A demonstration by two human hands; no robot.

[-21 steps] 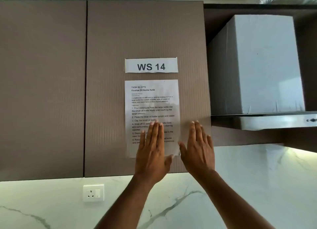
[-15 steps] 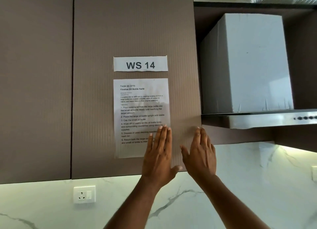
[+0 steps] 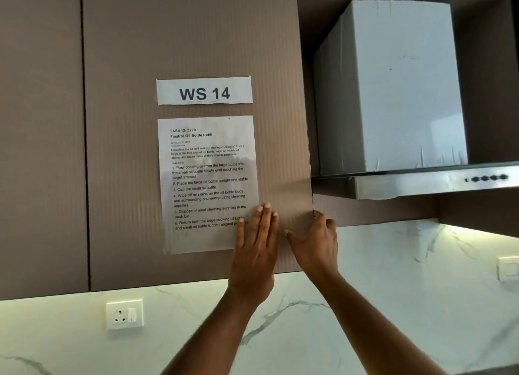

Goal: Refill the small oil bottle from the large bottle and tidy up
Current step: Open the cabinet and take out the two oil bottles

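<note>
Against the cabinet: both hands are raised to a brown wall cabinet door [image 3: 196, 37] above a marble backsplash [image 3: 393, 290].
Left hand: the left hand [image 3: 257, 251] lies flat on the door, fingers [image 3: 265, 220] straight and together, pointing up, their tips over the lower right corner of the instruction sheet [image 3: 207, 183].
Right hand: the right hand [image 3: 316, 245] sits at the door's right edge, thumb spread toward the left hand, fingers bent around the edge near its lower corner; how far they reach behind cannot be seen.
Oil bottles: neither the small nor the large bottle appears in view, so their place relative to the fingers cannot be told.
Signs: a "WS 14" label [image 3: 204, 91] is stuck just above the sheet, which is headed "Finalize Oil Bottle Refill".
Surroundings: a range hood [image 3: 393, 88] hangs right of the cabinet; a wall socket [image 3: 124, 314] sits below the door to the left, and a switch plate [image 3: 508, 268] at far right.
</note>
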